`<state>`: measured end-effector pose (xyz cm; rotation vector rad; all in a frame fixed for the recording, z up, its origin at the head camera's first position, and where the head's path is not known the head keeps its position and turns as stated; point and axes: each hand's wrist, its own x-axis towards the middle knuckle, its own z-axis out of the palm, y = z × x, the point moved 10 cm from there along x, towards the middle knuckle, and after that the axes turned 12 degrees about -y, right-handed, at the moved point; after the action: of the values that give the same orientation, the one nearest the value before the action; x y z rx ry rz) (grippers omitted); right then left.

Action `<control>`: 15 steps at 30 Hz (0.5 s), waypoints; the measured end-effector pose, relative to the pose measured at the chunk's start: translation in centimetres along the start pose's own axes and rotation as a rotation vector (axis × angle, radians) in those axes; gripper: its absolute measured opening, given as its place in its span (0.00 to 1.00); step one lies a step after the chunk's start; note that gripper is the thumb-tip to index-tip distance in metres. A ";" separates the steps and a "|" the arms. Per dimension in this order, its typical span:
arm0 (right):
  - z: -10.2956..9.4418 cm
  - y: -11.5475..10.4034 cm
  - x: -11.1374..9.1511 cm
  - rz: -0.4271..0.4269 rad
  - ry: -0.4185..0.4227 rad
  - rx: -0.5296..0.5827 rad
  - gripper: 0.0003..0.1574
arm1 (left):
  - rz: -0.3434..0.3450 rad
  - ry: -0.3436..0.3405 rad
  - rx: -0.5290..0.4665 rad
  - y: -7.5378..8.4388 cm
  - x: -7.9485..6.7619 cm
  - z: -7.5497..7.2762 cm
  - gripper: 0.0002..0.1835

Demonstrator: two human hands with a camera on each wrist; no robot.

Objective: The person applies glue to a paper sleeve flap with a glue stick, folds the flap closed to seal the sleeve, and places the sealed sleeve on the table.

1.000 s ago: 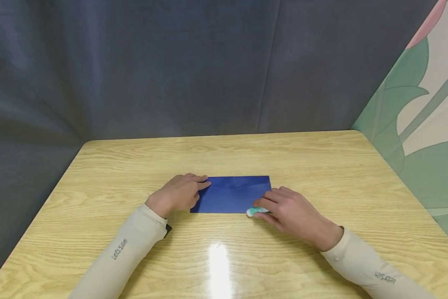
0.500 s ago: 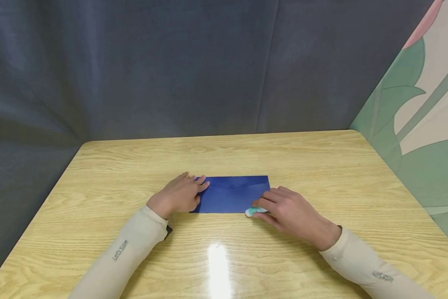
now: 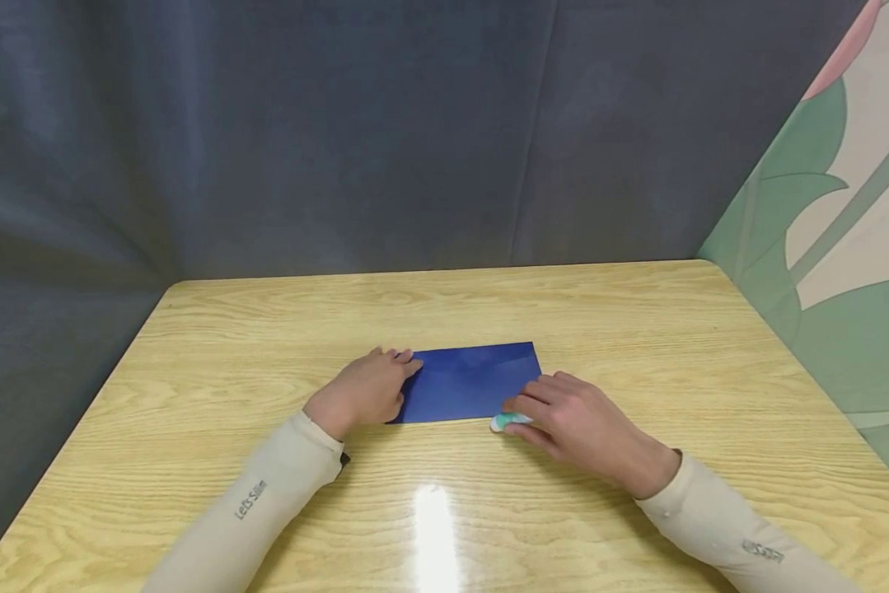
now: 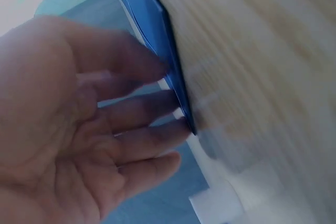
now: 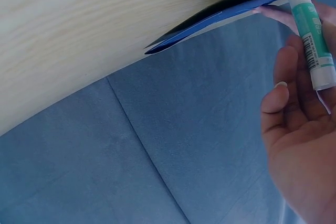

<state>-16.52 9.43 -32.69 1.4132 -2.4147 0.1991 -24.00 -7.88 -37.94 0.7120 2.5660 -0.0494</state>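
Observation:
A dark blue paper envelope (image 3: 466, 383) with a flap line along its far side lies in the middle of the table. My left hand (image 3: 366, 387) rests on its left end, fingers extended. In the left wrist view the fingertips (image 4: 173, 129) meet the envelope's surface near one corner. At the near right part of the envelope, my right hand (image 3: 581, 424) grips a white and green glue stick (image 5: 310, 35) between thumb and fingers. The white end of the stick points left, right by the envelope's near edge. The right fingers hide the envelope's near right corner.
The wood-grain table (image 3: 444, 301) has a bright reflection near its front. A dark grey-blue curtain (image 3: 355, 140) hangs behind and to the left, and a wall covering with leaf shapes (image 3: 859, 247) stands on the right.
The envelope has turned slightly counterclockwise, its left end shifting a little right and nearer. My left hand moved right with it, after its fingers shifted on the paper. The right hand holds its place with the glue stick.

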 end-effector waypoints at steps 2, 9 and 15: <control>0.0 0.0 0.0 -0.001 -0.003 0.001 0.13 | -0.008 0.012 0.022 0.2 0.1 -0.1 0.27; 0.0 0.1 -0.1 -0.003 -0.001 -0.005 0.12 | -0.008 0.000 0.102 0.7 0.4 0.1 0.27; 0.1 0.0 0.0 -0.001 -0.001 -0.001 0.12 | 0.035 -0.041 0.025 0.8 0.5 0.6 0.29</control>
<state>-16.57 9.38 -32.74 1.4138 -2.4148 0.1968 -23.75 -7.05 -38.66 0.7568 2.5172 -0.0842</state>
